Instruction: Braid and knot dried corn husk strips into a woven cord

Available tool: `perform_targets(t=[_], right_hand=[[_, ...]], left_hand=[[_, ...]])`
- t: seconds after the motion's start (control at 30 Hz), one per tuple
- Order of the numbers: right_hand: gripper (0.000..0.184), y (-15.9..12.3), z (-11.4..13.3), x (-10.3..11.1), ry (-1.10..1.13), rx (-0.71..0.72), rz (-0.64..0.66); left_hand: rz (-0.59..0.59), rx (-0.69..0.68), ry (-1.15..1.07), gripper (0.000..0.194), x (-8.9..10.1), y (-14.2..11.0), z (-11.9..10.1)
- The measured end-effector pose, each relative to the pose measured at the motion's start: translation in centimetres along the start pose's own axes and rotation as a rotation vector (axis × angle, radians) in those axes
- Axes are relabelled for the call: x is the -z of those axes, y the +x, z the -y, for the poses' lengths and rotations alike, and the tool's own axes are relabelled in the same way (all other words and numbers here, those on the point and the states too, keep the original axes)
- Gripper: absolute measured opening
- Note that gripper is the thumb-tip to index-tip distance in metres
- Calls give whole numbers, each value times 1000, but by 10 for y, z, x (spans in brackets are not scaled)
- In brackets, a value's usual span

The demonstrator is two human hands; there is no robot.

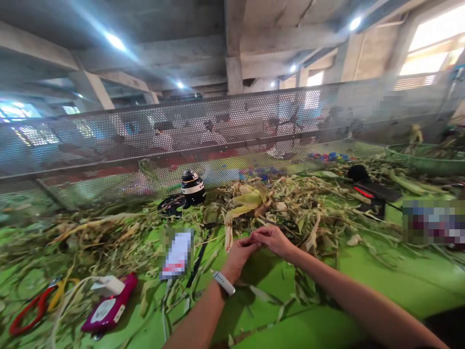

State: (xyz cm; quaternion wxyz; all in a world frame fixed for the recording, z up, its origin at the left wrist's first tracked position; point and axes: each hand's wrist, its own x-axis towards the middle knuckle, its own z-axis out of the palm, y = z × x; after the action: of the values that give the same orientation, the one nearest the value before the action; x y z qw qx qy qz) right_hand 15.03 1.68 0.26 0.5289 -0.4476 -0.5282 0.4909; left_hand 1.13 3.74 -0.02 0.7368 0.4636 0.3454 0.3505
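The left hand [237, 259] and right hand [276, 241] meet, fingertips pinched closed, contents unclear; withered leaves [290, 198] lie just beyond.

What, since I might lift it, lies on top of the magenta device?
A white plug overlaps the far end of the magenta device, whose face bears a white label. Whatever lies under the device or behind the plug is covered.

Before you on the counter [366, 276]: no word is legible; the black container's [193, 188] white band and magenta device's [109, 306] pale label carry marks too small to read.
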Motion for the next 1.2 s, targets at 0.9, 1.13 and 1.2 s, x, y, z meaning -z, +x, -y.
perform_targets(t=[0.9,1.13,1.2], right_hand=[[40,8,25,52,-192,-213,43],[45,8,18,51,-76,-197,67],[43,9,15,46,79,-146,-17]], left_hand=[[-365,-169,-75,8,41,13,-31],[-222,-31,-553,5,33,12,-34],[-177,-4,-651,5,29,9,-34]])
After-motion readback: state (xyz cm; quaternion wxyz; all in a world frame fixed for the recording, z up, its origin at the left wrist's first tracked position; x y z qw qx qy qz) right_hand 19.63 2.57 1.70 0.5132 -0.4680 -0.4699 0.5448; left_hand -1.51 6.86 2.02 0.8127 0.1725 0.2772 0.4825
